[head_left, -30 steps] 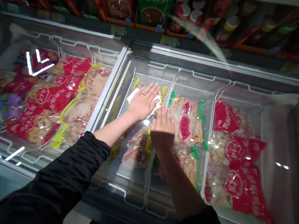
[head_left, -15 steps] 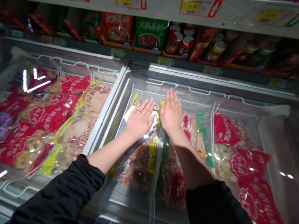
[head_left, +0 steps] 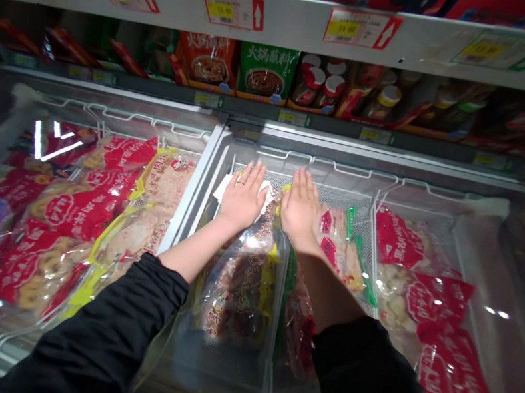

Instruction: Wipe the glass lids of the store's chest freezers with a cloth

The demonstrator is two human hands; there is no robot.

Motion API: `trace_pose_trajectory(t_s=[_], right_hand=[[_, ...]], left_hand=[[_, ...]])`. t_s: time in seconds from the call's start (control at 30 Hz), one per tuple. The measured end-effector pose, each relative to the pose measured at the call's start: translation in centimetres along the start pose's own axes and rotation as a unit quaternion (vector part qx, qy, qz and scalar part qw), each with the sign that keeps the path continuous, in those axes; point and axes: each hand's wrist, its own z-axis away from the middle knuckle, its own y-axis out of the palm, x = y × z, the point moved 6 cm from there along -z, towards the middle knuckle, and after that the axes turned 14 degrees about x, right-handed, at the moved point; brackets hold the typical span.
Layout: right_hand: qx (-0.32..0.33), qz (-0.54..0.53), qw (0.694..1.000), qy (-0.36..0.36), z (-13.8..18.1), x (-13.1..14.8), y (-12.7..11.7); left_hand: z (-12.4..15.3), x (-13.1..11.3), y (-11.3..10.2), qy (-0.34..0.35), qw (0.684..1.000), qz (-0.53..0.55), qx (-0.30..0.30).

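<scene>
My left hand point(head_left: 242, 196) lies flat, fingers stretched out, on a white cloth point(head_left: 221, 186) at the far end of a chest freezer's glass lid point(head_left: 220, 379). A ring shows on one finger. My right hand point(head_left: 299, 210) lies flat and open just beside it, a finger's width to the right, holding nothing. Under my hands and forearms, wire baskets point(head_left: 367, 205) hold a clear bag with yellow edges point(head_left: 239, 287) and green-edged bags point(head_left: 347, 252). Both sleeves are black.
Red and yellow frozen-food bags point(head_left: 83, 205) fill the left freezer section, and red bags point(head_left: 443, 323) fill the right basket. A white frame bar point(head_left: 193, 184) divides the sections. Behind the freezer, a shelf point(head_left: 293, 22) with price tags stands above sauce packets point(head_left: 264, 71) and jars point(head_left: 323, 85).
My right hand slid from nearer me up to the far edge, level with the left. My left hand and the cloth shifted slightly farther. The view tilted up, showing the shelf.
</scene>
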Motion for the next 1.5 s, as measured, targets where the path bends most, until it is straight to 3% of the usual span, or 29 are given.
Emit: trace_pose_trajectory(t_s=[0.17,0.3,0.43,0.57,0.73,0.87,1.0,1.13,1.33,1.4,1.5], right_hand=[[-0.016,-0.016,1.0,0.007,-0.1,-0.4,0.4],[-0.014,-0.009,1.0,0.013,0.0,-0.5,0.3],[-0.015,-0.018,1.0,0.01,0.0,-0.4,0.3],[-0.026,-0.028,0.999,0.003,0.1,-0.4,0.3],[-0.046,-0.037,0.998,0.001,0.1,-0.5,0.1],[-0.039,-0.025,0.999,0.001,0.2,-0.5,0.1],[-0.043,-0.016,0.999,0.001,0.2,-0.5,0.2],[-0.051,-0.025,0.998,0.0,0.0,-0.5,0.3],[-0.025,-0.025,0.999,0.001,-0.2,-0.6,0.3],[-0.019,-0.028,0.999,-0.001,0.1,-0.8,0.0],[-0.018,-0.032,0.999,-0.021,0.7,-0.7,-0.7]], left_hand=[[-3.4,-2.1,-0.8,0.072,0.996,-0.032,0.033],[-6.6,-0.2,-2.9,0.049,0.998,-0.021,0.037],[-4.8,0.9,-2.2,0.009,1.0,-0.007,0.009],[-2.8,-1.6,-0.3,0.053,0.998,-0.019,-0.009],[-6.8,-3.9,-1.1,0.103,0.994,-0.025,0.009],[-8.9,-1.6,-3.0,0.049,0.999,-0.004,0.004],[-5.9,0.7,-2.5,0.011,1.0,-0.001,-0.008],[-3.6,-0.4,-1.2,0.064,0.998,-0.028,-0.005],[-8.0,-2.9,-2.2,0.126,0.992,-0.006,0.03],[-9.0,-2.6,-3.1,0.136,0.988,0.05,0.053],[-8.3,-0.7,-4.6,0.154,0.978,0.133,0.041]])
